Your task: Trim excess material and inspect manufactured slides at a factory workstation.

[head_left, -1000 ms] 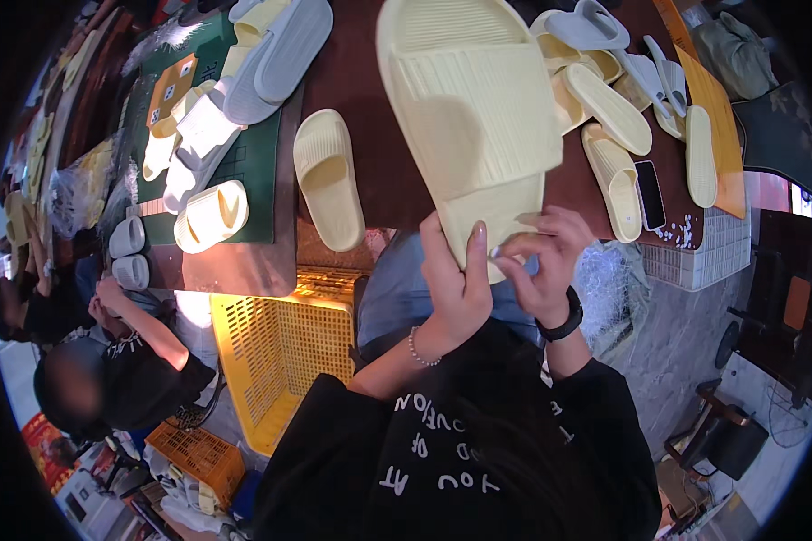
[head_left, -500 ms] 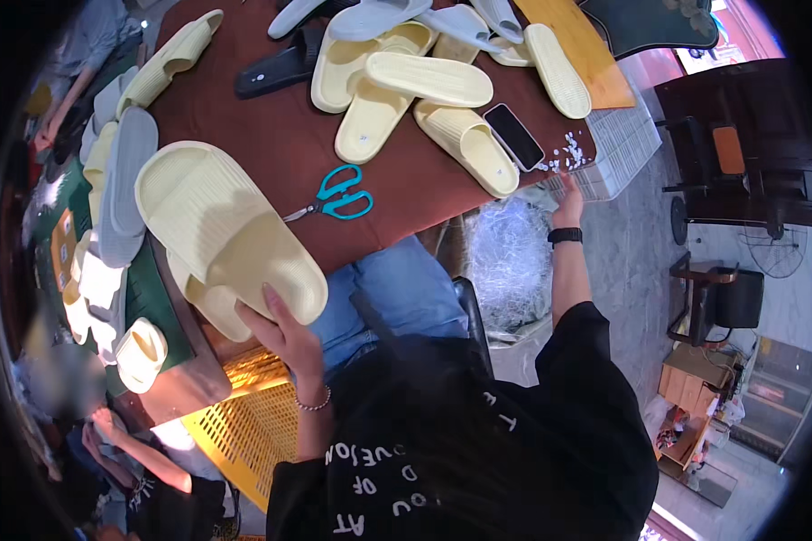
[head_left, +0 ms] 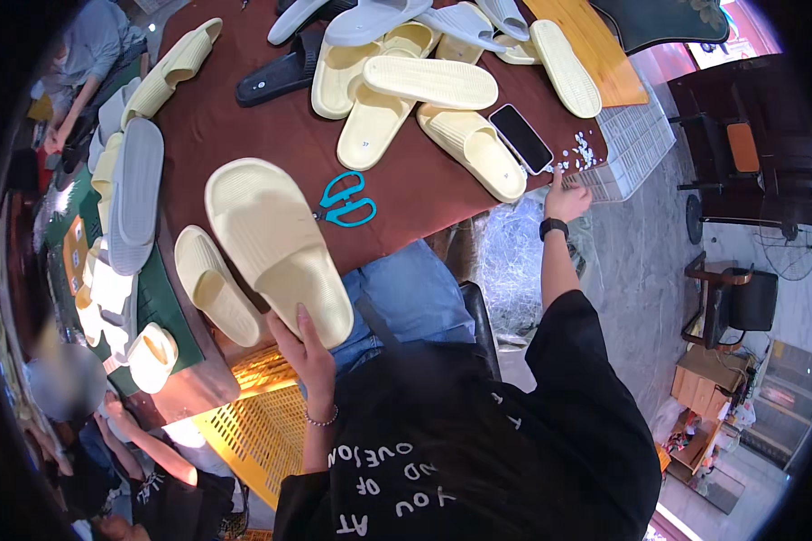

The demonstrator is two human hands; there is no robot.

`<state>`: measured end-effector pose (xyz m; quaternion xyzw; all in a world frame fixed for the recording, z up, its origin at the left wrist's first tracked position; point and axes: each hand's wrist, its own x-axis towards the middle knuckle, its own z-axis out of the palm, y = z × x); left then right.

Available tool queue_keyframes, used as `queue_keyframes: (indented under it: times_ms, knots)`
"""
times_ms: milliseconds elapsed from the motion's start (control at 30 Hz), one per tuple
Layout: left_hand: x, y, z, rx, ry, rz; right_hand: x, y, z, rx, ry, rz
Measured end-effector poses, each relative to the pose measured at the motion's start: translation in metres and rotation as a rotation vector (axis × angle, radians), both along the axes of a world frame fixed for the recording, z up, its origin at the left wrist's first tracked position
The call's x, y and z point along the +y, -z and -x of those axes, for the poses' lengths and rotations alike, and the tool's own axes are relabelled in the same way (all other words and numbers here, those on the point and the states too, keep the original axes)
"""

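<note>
My left hand [head_left: 309,361] is closed on the heel end of a pale yellow slipper [head_left: 266,230], held up above the table's front edge with its strap upward. Beside it, another pale yellow slipper [head_left: 215,287] lies at the table edge. At the table's right corner my right hand [head_left: 567,198] has its fingers drawn together, next to a scatter of small white pieces [head_left: 583,151]. Whatever those fingers hold is too small to make out. A phone [head_left: 521,139] lies just left of the pieces. Teal-handled scissors [head_left: 346,200] rest right of the held slipper, blades partly hidden behind it.
Pale yellow slippers [head_left: 431,81], grey ones [head_left: 374,20] and a black one [head_left: 275,83] crowd the far side of the brown-covered table [head_left: 235,126]. More slippers line the left. A yellow crate [head_left: 253,442] stands lower left; a plastic-lined bin [head_left: 512,270] sits below my right arm. People work at left.
My left hand has shifted right with the slipper, uncovering more of the other slipper behind it. My right hand's fingers have curled in at the white pieces.
</note>
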<state>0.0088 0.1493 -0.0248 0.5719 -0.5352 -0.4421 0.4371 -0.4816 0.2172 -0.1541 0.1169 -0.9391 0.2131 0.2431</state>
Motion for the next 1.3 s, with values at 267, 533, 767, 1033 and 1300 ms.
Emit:
queue_keyframes:
  times_ms: [267, 533, 767, 1033, 1300]
  knots:
    - [-0.025, -0.005, -0.053, 0.116, 0.622, -0.373, -0.039, -0.101, -0.147, -0.788, -1.077, 0.637]
    - [-0.026, -0.002, -0.091, 0.222, 0.445, -0.369, -0.066, -0.097, -0.261, -1.628, -1.237, 0.386]
    - [-0.006, 0.117, -0.158, -0.154, -0.239, -0.457, -0.05, -0.071, -0.349, -1.454, -1.323, 0.233]
    - [-0.005, 0.125, -0.084, 0.396, -0.267, -0.234, -0.054, -0.092, -0.408, -1.849, -1.131, 0.068]
    - [-0.011, 0.097, -0.09, 0.501, -0.316, -0.307, -0.093, -0.104, -0.443, -1.961, -1.197, 0.386]
